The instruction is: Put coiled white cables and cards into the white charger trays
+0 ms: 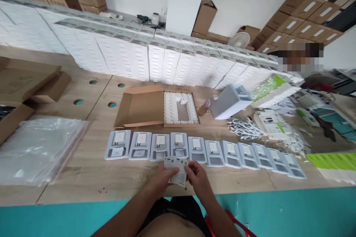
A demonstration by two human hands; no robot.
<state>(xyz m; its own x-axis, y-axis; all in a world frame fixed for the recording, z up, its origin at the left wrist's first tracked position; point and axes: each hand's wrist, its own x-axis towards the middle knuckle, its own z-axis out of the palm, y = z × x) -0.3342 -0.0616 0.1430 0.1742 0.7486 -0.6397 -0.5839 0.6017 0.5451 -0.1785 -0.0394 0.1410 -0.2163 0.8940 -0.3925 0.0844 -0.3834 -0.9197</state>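
Note:
Small printed paper leaflets [179,179] are held in front of me at the table's near edge. My left hand [161,180] grips them from the left, thumb on top. The fingers of my right hand [198,178] pinch their right edge. Just beyond my hands runs a row of pale grey plastic trays [108,151], each with a white plug charger [119,136] in its upper compartment. In the leftmost trays a folded leaflet [117,152] lies in the lower compartment. Trays farther right show bare lower compartments.
Behind the row lies an open carton [141,109] of white chargers. To its right are a stack of trays [229,103], bundled white cables [244,129] and printed boxes [268,122]. Plastic bags [41,148] lie left. White box stacks [183,66] line the back; a person [299,59] is at far right.

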